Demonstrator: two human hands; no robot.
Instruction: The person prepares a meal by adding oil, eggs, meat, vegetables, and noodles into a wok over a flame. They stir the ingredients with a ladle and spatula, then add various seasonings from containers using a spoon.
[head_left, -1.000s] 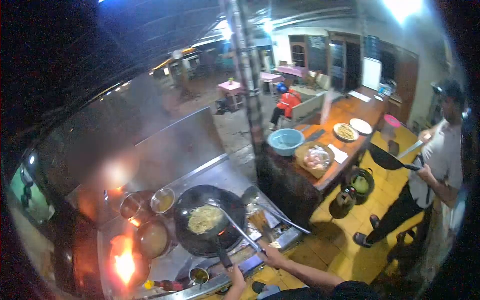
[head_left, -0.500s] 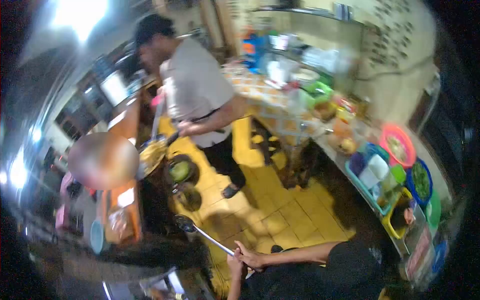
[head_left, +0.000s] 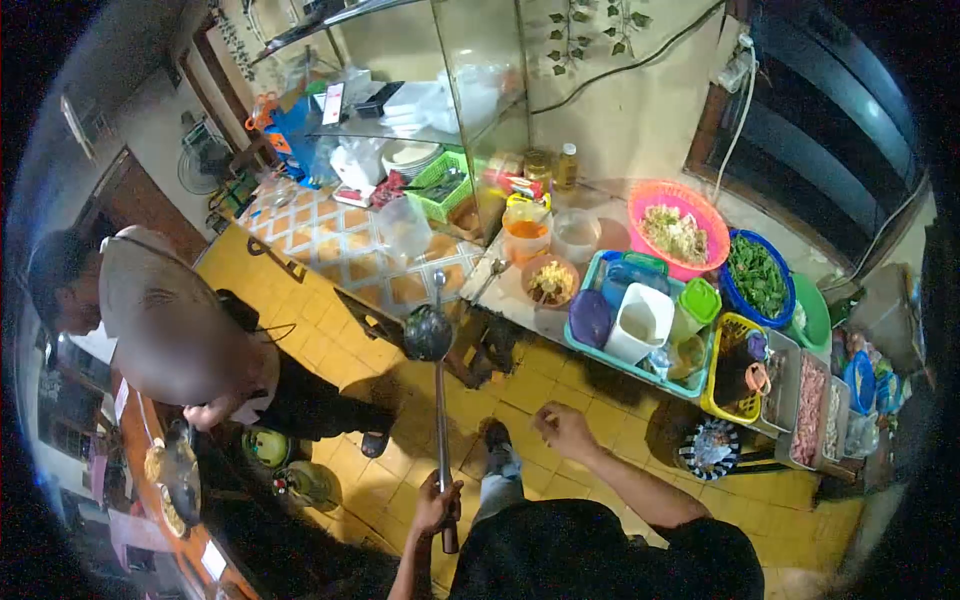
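My left hand is wrapped round the lower handle of a long metal ladle. Its dark round bowl points away from me, above the yellow tiled floor. To the right, my right hand hangs over the floor, apart from the ladle, with loosely bent fingers and nothing visible in them. Nearest to that hand are a teal basin with plastic containers on the counter and a striped bin below.
A co-worker stands at the left, a hand at a dark pan over the orange counter. Along the right-hand counter stand a pink colander, a blue-rimmed basket of greens, a yellow basket and a meat tray.
My view has turned right towards the counter of ingredients. My right hand has come off the ladle and moved right. The ladle now points straight ahead, held by my left hand alone.
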